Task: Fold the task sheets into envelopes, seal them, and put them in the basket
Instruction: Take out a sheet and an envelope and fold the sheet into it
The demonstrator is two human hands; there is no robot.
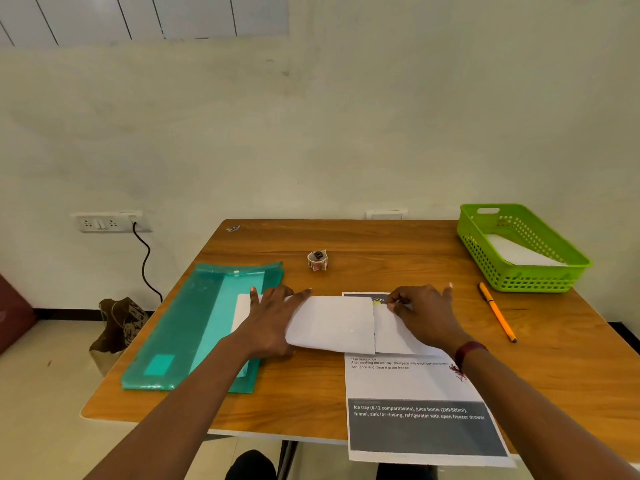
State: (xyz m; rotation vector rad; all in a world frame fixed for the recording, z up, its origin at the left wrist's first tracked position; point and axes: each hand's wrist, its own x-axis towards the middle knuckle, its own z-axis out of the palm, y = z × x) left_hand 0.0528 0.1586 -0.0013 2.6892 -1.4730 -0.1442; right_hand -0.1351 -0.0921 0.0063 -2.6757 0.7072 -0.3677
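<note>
A teal plastic folder is lying on the left of the wooden worktop, and the left hand is pressing flat, fingers spread, on the left end of a folded white sheet. A small tape roll is standing behind it, while the right hand is pinching its grip together on the sheet's top edge at the fold seam. That sheet is resting over a printed task sheet; an orange pen and a green basket holding white paper are sitting to the right.
</note>
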